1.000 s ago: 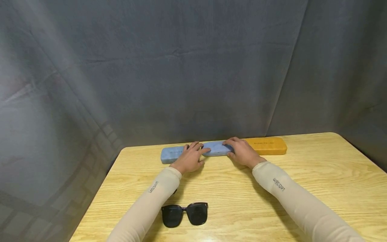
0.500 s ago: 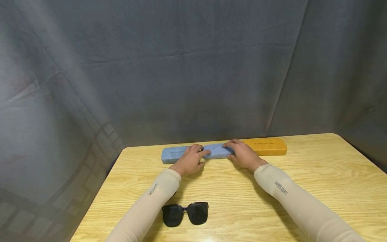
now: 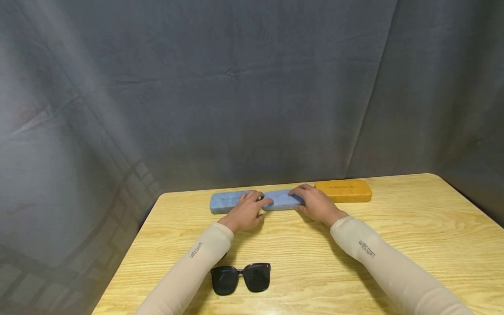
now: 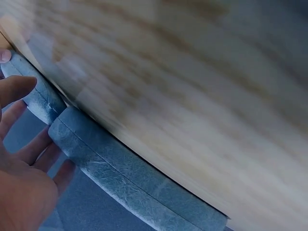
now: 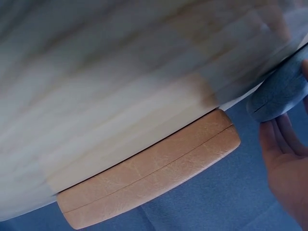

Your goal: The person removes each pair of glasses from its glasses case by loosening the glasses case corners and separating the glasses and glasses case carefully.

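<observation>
Two blue glasses cases and an orange one lie in a row near the table's far edge. My left hand (image 3: 245, 212) is at the left end of the middle blue case (image 3: 280, 201), index finger along its top and thumb by its front. Its other fingers lie at the right end of the left blue case (image 4: 134, 168), in the left wrist view. At the middle case's right end, my right hand (image 3: 316, 204) grips it between thumb and fingers. The orange case (image 3: 346, 191) sits beyond that hand, untouched.
Black sunglasses (image 3: 241, 278) lie on the wooden table (image 3: 299, 271) near my left forearm, which hides something dark beside them. A grey cloth (image 3: 256, 109) hangs close behind the table's far edge.
The middle blue case has slid slightly toward me, with both hands on it. A small gap to the orange case now shows. The sunglasses and outer cases have stayed put.
</observation>
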Motion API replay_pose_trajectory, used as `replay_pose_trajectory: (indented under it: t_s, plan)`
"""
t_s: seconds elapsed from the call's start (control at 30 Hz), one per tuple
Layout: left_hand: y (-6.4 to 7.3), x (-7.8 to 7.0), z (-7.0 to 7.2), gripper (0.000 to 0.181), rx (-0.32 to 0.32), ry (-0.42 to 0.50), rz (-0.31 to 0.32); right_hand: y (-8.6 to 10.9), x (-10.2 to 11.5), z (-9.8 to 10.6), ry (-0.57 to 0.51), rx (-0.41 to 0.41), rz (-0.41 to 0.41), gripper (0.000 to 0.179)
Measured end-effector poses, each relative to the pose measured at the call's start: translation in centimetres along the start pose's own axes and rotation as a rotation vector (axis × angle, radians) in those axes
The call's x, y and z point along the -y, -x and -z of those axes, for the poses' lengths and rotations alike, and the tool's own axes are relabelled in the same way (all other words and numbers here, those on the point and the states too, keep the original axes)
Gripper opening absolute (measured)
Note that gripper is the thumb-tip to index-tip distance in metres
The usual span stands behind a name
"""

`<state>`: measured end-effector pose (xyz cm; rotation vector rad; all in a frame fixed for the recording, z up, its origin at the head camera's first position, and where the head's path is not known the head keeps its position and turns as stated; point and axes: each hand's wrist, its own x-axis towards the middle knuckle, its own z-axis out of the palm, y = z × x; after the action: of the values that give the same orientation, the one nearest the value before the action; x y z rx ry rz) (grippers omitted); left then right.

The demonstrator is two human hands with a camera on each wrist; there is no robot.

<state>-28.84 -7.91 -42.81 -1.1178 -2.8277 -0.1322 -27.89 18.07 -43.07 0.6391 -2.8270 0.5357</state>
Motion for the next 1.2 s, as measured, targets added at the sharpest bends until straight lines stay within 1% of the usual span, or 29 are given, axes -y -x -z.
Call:
replay_pose_trajectory:
  t_s: [0.17, 0.4, 0.6, 0.87, 1.0, 1.1, 1.2]
  plan:
    - [0.2, 0.0, 0.0, 0.046, -0.005, -0.019, -0.012, 0.2, 0.2, 0.0, 0.001, -0.005, 0.008, 0.045]
    - [0.2, -0.1, -0.1, 0.045, -0.005, -0.030, -0.003, 0.4, 0.3, 0.2, 0.013, -0.010, 0.011, 0.044]
    - [0.3, -0.3, -0.2, 0.046, 0.000, -0.061, -0.035, 0.9, 0.2, 0.2, 0.014, -0.010, 0.008, 0.044]
    - [0.5, -0.3, -0.2, 0.047, 0.010, -0.049, -0.047, 1.2, 0.2, 0.0, 0.005, -0.014, 0.014, 0.043]
    - [0.6, -0.1, -0.2, 0.047, 0.020, -0.028, -0.050, 1.2, 0.2, 0.0, -0.004, -0.023, 0.011, 0.043]
    - [0.7, 0.1, -0.2, 0.047, 0.025, -0.017, -0.064, 1.3, 0.3, 0.0, -0.003, -0.026, 0.014, 0.043]
    - [0.8, 0.2, -0.1, 0.047, 0.021, -0.019, -0.092, 1.4, 0.3, 0.0, 0.001, -0.027, 0.019, 0.043]
